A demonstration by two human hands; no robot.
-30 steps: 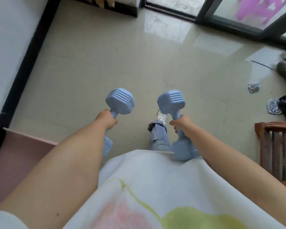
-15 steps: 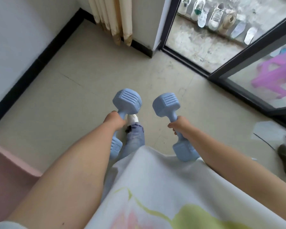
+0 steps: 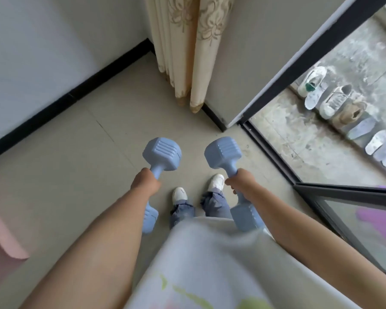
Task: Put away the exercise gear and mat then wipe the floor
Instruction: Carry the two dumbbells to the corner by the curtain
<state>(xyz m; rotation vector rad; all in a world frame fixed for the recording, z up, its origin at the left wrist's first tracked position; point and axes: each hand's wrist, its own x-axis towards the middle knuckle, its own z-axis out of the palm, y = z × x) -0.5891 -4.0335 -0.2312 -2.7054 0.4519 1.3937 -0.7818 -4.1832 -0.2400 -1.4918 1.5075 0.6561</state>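
Observation:
I carry two light blue dumbbells in front of my body, above the beige tiled floor (image 3: 71,175). My left hand (image 3: 145,182) is shut around the handle of the left dumbbell (image 3: 162,153), whose far head points forward. My right hand (image 3: 241,181) grips the handle of the right dumbbell (image 3: 223,152) the same way; its near head hangs by my shirt. A pink exercise mat (image 3: 0,248) lies at the lower left edge, partly out of frame.
A room corner is ahead, with a cream curtain (image 3: 187,52) hanging against the wall. A white wall with black skirting (image 3: 54,103) runs along the left. On the right, a sliding glass door frame (image 3: 276,157) opens onto a balcony with several shoes (image 3: 334,101).
I have walked forward toward the corner with both dumbbells; the curtain and door frame are nearer, and the mat has slipped toward the lower left edge. Both grips are unchanged.

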